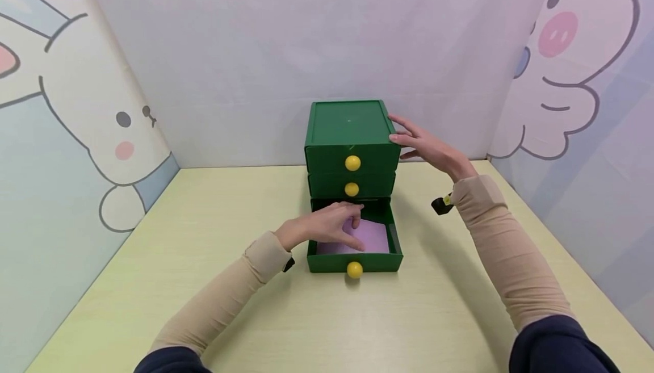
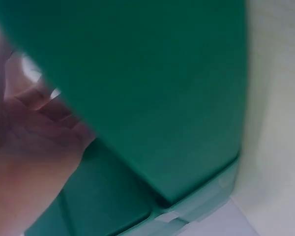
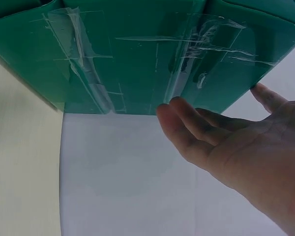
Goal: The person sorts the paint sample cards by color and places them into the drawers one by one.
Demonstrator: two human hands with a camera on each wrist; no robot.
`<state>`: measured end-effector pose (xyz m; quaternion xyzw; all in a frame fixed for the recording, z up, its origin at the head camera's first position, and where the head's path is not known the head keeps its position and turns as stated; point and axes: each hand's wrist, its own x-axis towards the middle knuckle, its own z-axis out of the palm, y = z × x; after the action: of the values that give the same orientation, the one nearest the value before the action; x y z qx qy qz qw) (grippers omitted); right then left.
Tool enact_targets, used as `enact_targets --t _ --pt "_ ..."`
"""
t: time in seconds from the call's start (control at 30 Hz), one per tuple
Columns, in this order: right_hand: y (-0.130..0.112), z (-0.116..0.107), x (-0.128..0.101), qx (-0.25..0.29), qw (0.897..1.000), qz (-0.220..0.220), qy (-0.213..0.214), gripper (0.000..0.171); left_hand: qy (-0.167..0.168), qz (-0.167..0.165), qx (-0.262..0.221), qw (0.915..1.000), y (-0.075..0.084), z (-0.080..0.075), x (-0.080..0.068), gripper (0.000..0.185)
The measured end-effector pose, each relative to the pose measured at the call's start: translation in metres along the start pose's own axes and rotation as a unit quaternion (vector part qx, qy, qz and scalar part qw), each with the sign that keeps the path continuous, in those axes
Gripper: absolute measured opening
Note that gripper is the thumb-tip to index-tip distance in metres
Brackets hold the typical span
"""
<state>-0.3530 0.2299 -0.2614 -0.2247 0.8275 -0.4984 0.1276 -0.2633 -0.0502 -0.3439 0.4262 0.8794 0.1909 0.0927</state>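
Note:
A green cabinet (image 1: 349, 123) of three stacked drawers stands on the table, each drawer with a round yellow knob. Its bottom drawer (image 1: 327, 264) is pulled out, and a flat lilac sheet (image 1: 377, 238) lies inside. My left hand (image 1: 327, 226) reaches in over the drawer's left wall, above the sheet, with thumb and fingers apart. In the left wrist view the green drawer wall (image 2: 152, 88) hides part of its fingers. My right hand (image 1: 426, 147) rests its fingertips against the cabinet's upper right edge, fingers loosely extended; clear tape (image 3: 91, 73) runs along that side.
The two upper drawers (image 1: 327, 160) are closed. Pale wood tabletop (image 1: 230, 208) surrounds the cabinet. A white backdrop (image 1: 245, 78) rises behind it, with cartoon-printed panels (image 1: 66, 191) at both sides. A small black device (image 1: 441, 206) hangs at the right wrist.

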Motion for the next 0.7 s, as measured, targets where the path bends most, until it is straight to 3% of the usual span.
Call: enact_targets --t 0.23,0.37,0.47,0.57,0.63,0.7 --pt "-0.001 0.001 -0.001 -0.014 1.0 -0.002 0.0 0.069 0.085 0.021 -0.05 0.9949 0.005 -0.03 -0.024 0.029" --pt "-0.002 0.0 -0.003 -0.013 1.0 -0.001 0.002 0.068 0.114 0.021 -0.087 0.9894 0.009 -0.039 -0.04 0.02" --pt "-0.002 0.001 -0.003 -0.01 1.0 -0.002 0.002 0.068 0.121 -0.011 -0.106 0.9869 0.019 -0.033 -0.052 0.015" --pt "-0.002 0.001 -0.003 -0.007 1.0 -0.003 0.001 0.068 0.099 -0.07 -0.151 0.981 0.034 -0.016 -0.063 0.017" --pt "-0.002 0.0 -0.003 -0.007 1.0 -0.002 0.001 0.068 0.072 -0.112 -0.204 0.9698 0.043 -0.002 -0.07 0.023" --pt "-0.002 0.0 -0.003 -0.007 1.0 -0.001 0.002 0.067 0.036 -0.147 -0.271 0.9504 0.05 0.014 -0.076 0.031"
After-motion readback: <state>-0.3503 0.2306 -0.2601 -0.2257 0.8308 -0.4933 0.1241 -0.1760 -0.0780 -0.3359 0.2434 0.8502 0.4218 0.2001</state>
